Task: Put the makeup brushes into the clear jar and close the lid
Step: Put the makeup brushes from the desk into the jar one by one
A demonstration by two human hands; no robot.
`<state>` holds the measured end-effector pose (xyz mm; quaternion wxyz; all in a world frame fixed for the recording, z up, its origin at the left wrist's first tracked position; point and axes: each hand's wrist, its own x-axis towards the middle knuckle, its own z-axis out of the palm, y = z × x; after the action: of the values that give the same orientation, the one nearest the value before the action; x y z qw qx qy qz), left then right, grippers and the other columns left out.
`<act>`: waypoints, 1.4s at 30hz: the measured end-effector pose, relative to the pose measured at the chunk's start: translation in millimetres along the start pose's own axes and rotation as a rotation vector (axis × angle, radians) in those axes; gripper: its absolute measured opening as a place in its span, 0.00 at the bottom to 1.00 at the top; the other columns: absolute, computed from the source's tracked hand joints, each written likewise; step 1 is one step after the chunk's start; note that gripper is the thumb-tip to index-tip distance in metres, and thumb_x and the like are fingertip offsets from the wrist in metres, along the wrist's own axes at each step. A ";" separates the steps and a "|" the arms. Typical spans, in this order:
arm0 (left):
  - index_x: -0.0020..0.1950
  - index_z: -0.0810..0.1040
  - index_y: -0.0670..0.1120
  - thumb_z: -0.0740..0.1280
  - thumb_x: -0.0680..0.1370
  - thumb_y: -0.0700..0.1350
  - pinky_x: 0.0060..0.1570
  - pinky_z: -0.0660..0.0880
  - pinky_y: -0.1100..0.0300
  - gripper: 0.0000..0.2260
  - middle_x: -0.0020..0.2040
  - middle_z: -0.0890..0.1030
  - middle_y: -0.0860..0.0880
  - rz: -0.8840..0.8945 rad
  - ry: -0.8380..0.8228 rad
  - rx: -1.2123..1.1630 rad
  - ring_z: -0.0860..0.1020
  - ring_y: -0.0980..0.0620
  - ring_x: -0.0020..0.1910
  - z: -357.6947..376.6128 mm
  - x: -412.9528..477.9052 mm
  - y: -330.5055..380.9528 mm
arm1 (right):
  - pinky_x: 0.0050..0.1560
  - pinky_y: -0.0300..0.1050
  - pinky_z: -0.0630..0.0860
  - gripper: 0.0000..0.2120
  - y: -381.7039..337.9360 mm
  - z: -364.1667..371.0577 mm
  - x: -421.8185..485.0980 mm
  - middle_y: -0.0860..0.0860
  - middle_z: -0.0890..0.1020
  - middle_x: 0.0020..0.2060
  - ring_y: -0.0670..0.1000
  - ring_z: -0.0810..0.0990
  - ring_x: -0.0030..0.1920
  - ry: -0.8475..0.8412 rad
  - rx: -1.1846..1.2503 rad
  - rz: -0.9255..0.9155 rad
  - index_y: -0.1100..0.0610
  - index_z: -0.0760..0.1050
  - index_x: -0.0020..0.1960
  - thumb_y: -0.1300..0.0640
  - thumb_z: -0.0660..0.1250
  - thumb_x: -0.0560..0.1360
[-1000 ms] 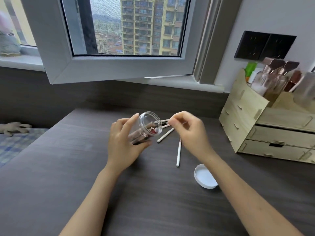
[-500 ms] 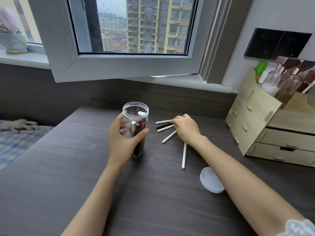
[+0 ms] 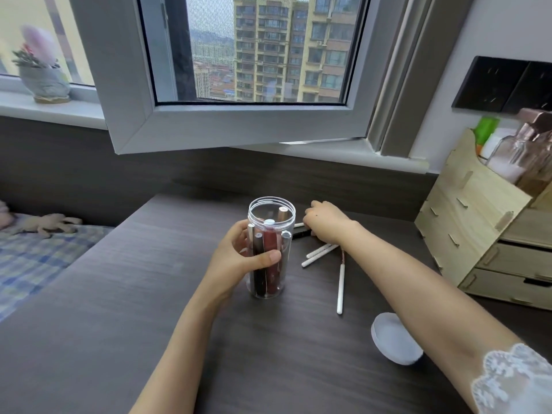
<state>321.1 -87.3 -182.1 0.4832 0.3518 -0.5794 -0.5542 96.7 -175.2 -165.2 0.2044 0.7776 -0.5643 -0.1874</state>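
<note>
Left hand wrapped round upright clear jar on bench — brushes inside. Right hand curled over loose brushes — grip unclear. Lid off, nearer.

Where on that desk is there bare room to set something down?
Bare patches: the desk left of the jar, and the near strip between the arms. Crowded: right of the jar, with loose brushes, the right hand, the lid and the wooden organizer.

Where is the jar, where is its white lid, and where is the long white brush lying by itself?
Jar (image 3: 270,289): head view, lower clear wall.
White lid (image 3: 395,339): head view, middle.
Long white brush (image 3: 340,286): head view, handle.
</note>
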 end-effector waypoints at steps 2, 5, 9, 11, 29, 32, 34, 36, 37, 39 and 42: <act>0.60 0.76 0.47 0.78 0.55 0.48 0.58 0.74 0.54 0.34 0.55 0.83 0.46 -0.010 -0.033 0.001 0.80 0.48 0.56 0.2 -0.7 -0.2 | 0.52 0.48 0.69 0.10 -0.3 -1.6 -5.3 0.55 0.78 0.57 0.57 0.72 0.60 0.020 0.033 0.005 0.59 0.74 0.57 0.63 0.59 0.77; 0.58 0.77 0.49 0.78 0.55 0.47 0.54 0.75 0.56 0.32 0.54 0.84 0.49 -0.024 -0.070 -0.001 0.81 0.50 0.55 -0.4 -1.9 -0.9 | 0.50 0.52 0.71 0.09 3.7 -15.2 -21.8 0.60 0.80 0.54 0.62 0.76 0.56 0.121 0.350 0.158 0.62 0.68 0.58 0.63 0.56 0.78; 0.59 0.76 0.48 0.78 0.56 0.47 0.54 0.75 0.57 0.32 0.54 0.84 0.49 -0.021 -0.103 -0.013 0.81 0.51 0.55 0.3 -2.5 0.5 | 0.48 0.48 0.73 0.09 20.7 -56.8 -74.2 0.51 0.82 0.43 0.57 0.80 0.46 0.485 0.914 0.284 0.52 0.73 0.56 0.53 0.60 0.78; 0.59 0.76 0.49 0.78 0.56 0.47 0.52 0.76 0.60 0.32 0.52 0.84 0.51 -0.022 -0.130 -0.017 0.81 0.53 0.54 2.3 -3.2 1.3 | 0.48 0.42 0.72 0.09 28.2 -89.7 -111.0 0.43 0.81 0.40 0.47 0.79 0.43 0.588 1.048 0.196 0.46 0.80 0.54 0.51 0.65 0.76; 0.59 0.76 0.46 0.77 0.57 0.44 0.50 0.77 0.61 0.31 0.52 0.84 0.50 -0.020 -0.279 -0.029 0.81 0.51 0.53 12.6 -5.6 3.3 | 0.49 0.40 0.71 0.08 10.5 -180.5 -128.4 0.43 0.79 0.45 0.45 0.73 0.47 0.206 0.459 -0.076 0.46 0.81 0.51 0.55 0.68 0.74; 0.60 0.76 0.46 0.77 0.57 0.45 0.49 0.76 0.62 0.31 0.52 0.84 0.51 -0.022 -0.281 -0.032 0.81 0.52 0.52 13.0 -5.5 2.3 | 0.39 0.33 0.69 0.08 2.5 -176.8 -118.5 0.44 0.76 0.41 0.46 0.74 0.41 0.188 0.583 -0.141 0.51 0.77 0.49 0.62 0.63 0.75; 0.59 0.76 0.47 0.77 0.56 0.45 0.48 0.76 0.63 0.32 0.51 0.84 0.51 -0.022 -0.278 -0.035 0.81 0.53 0.52 13.1 -5.9 2.6 | 0.37 0.32 0.69 0.08 -4.3 -170.9 -113.0 0.42 0.74 0.39 0.43 0.73 0.38 0.171 0.653 -0.179 0.52 0.72 0.47 0.64 0.62 0.74; 0.59 0.76 0.46 0.77 0.56 0.45 0.47 0.76 0.63 0.31 0.51 0.84 0.50 -0.024 -0.275 -0.035 0.81 0.53 0.52 13.2 -5.9 2.7 | 0.38 0.32 0.70 0.07 -6.7 -165.3 -111.4 0.42 0.75 0.39 0.41 0.74 0.38 0.141 0.692 -0.208 0.51 0.71 0.47 0.62 0.65 0.73; 0.59 0.76 0.46 0.77 0.57 0.45 0.48 0.77 0.62 0.31 0.51 0.84 0.50 -0.024 -0.274 -0.034 0.81 0.52 0.52 13.1 -6.0 2.5 | 0.38 0.31 0.72 0.06 -3.9 -162.7 -113.6 0.43 0.77 0.40 0.41 0.75 0.37 0.132 0.741 -0.208 0.52 0.73 0.49 0.60 0.66 0.74; 0.59 0.76 0.46 0.77 0.57 0.45 0.49 0.77 0.61 0.31 0.52 0.84 0.49 -0.023 -0.271 -0.033 0.81 0.51 0.53 12.9 -6.2 1.7 | 0.37 0.33 0.76 0.06 9.4 -156.7 -123.0 0.47 0.81 0.41 0.40 0.77 0.35 0.185 0.948 -0.155 0.54 0.77 0.51 0.57 0.67 0.75; 0.60 0.75 0.44 0.77 0.57 0.44 0.48 0.77 0.62 0.32 0.51 0.84 0.50 -0.021 -0.264 -0.038 0.81 0.52 0.52 13.9 -6.7 0.9 | 0.32 0.40 0.75 0.06 32.8 -119.1 -135.9 0.54 0.82 0.36 0.43 0.77 0.31 0.388 1.238 0.139 0.61 0.79 0.47 0.59 0.65 0.76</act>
<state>309.9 -76.7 -181.2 0.4033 0.2725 -0.6235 -0.6118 92.9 -42.1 -38.8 -0.1716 0.7329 -0.5697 0.3300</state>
